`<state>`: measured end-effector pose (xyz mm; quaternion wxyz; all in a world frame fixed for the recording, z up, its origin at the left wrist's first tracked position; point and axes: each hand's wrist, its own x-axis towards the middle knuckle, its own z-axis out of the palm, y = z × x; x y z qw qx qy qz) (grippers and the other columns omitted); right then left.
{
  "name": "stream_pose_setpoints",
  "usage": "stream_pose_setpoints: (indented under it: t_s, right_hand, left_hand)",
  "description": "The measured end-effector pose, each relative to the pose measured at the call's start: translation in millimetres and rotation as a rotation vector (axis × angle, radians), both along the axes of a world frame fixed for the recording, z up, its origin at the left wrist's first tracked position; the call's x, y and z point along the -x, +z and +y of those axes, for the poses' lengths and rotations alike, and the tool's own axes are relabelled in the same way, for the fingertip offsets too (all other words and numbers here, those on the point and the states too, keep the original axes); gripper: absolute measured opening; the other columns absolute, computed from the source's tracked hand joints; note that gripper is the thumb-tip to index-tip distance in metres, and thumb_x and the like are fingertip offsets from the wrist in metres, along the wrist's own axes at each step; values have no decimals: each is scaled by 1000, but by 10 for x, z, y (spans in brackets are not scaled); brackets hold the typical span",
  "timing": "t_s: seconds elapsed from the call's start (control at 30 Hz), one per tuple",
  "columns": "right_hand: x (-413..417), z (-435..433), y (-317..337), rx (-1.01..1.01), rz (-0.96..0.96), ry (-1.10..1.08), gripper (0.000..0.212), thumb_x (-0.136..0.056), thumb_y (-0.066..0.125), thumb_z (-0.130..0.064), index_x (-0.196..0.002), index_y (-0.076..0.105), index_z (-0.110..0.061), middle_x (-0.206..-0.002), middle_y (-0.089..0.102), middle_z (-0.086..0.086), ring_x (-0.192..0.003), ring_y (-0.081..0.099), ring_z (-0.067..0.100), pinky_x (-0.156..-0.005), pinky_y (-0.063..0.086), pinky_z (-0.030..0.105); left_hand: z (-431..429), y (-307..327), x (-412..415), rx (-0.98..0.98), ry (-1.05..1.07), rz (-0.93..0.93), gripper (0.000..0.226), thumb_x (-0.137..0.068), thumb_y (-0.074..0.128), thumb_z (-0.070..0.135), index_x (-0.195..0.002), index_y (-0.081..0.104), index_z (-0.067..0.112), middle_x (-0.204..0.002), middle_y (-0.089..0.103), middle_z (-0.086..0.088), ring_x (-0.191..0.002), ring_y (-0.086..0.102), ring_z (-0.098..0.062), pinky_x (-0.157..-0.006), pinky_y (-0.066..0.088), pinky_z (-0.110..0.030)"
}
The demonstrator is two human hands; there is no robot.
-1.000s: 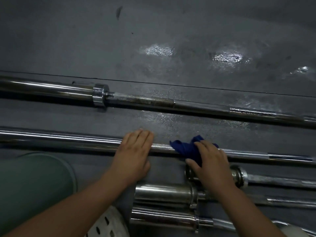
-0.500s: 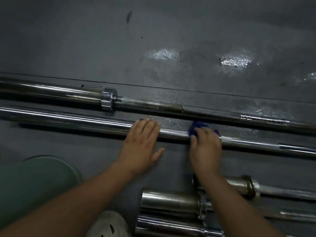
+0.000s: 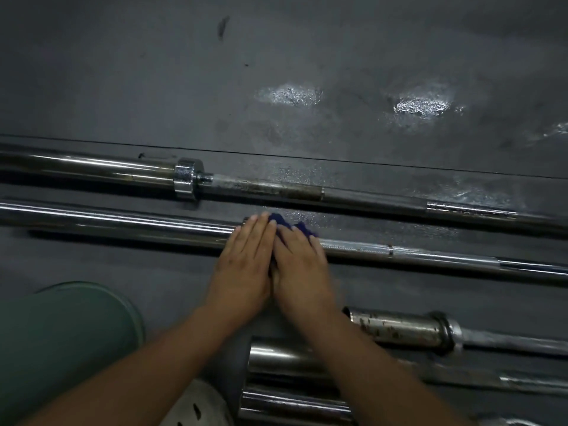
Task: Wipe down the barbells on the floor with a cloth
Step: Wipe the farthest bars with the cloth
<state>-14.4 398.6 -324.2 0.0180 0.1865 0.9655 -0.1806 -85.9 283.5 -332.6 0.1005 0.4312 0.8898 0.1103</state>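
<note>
Two hands press side by side, touching, on a chrome barbell (image 3: 123, 224) lying across a dark gym floor (image 3: 184, 87). The left hand (image 3: 246, 262) lies flat with fingers straight; the right hand (image 3: 299, 265) covers a blue cloth (image 3: 281, 221) bunched on the bar. A rust-marked barbell (image 3: 276, 187) lies just beyond, more bars (image 3: 399, 329) nearer the person.

Five barbells lie on the floor (image 3: 276, 72): the far barbell (image 3: 368, 199), the second barbell (image 3: 123, 224) beside it, and three near ones, the rusty-sleeved barbell (image 3: 399, 329), the fourth barbell (image 3: 276, 359) and the nearest barbell (image 3: 292, 405). There is one blue cloth (image 3: 302, 229). Two hands show, the left hand (image 3: 242, 265) and the right hand (image 3: 299, 272).
</note>
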Motion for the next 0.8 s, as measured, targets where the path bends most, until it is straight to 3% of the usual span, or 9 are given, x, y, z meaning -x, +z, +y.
stream_pose_setpoints:
  t_s: [0.1, 0.2, 0.3, 0.4, 0.5, 0.67, 0.8]
  right_hand:
    - [-113, 267, -17, -68, -74, 42, 63, -78, 68, -25, -138, 50, -31, -142, 50, -7, -131, 46, 14, -113, 30, 44]
    - [-181, 383, 71, -99, -88, -133, 53, -74, 74, -25, -124, 59, -31, -128, 60, -5, -117, 57, 18, -98, 36, 42]
    - [160, 427, 135, -27, -248, -43, 39, -80, 66, -25, -117, 56, -29, -119, 63, -5, -110, 57, 23, -91, 35, 37]
    - [310, 530, 194, 22, -351, 35, 38, -83, 62, -24, -119, 52, -26, -120, 63, -1, -110, 58, 25, -90, 37, 35]
    - [59, 430, 254, 6, -293, 28, 36, -86, 59, -20, -121, 55, -28, -122, 61, -4, -110, 57, 22, -89, 38, 34]
    - [-62, 382, 256, 48, -251, -12, 34, -87, 55, -20, -120, 60, -28, -118, 64, -2, -106, 59, 24, -90, 39, 33]
    - [28, -40, 198, 146, -204, 51, 43, -79, 40, -22, -114, 63, -20, -107, 65, 3, -96, 59, 25, -91, 44, 40]
  left_hand:
    - [-36, 43, 54, 19, -45, 1, 77, -78, 35, 20, -152, 30, 0, -160, 28, -18, -148, 26, -31, -119, 29, -49]
    - [-5, 77, 92, 75, -45, -5, 79, -74, 30, 21, -149, 35, -2, -157, 34, -20, -145, 31, -34, -119, 28, -48]
    - [109, 98, 198, 116, -31, -12, 83, -68, 27, 27, -144, 42, -1, -147, 46, -19, -137, 42, -36, -118, 29, -48]
    - [172, 164, 284, 159, -28, -34, 84, -64, 33, 30, -142, 45, 2, -141, 52, -15, -132, 46, -34, -117, 29, -48]
    - [97, 223, 160, 142, -8, -58, 85, -60, 51, 29, -142, 46, 5, -144, 50, -13, -134, 45, -32, -117, 25, -45]
    - [-57, 306, -8, 37, 69, -79, 65, -69, 46, 33, -131, 54, 13, -129, 57, -4, -116, 51, -23, -107, 31, -38]
    - [-85, 202, -7, 102, 16, -101, 68, -76, 45, 40, -135, 53, 8, -135, 56, -9, -123, 51, -29, -110, 36, -46]
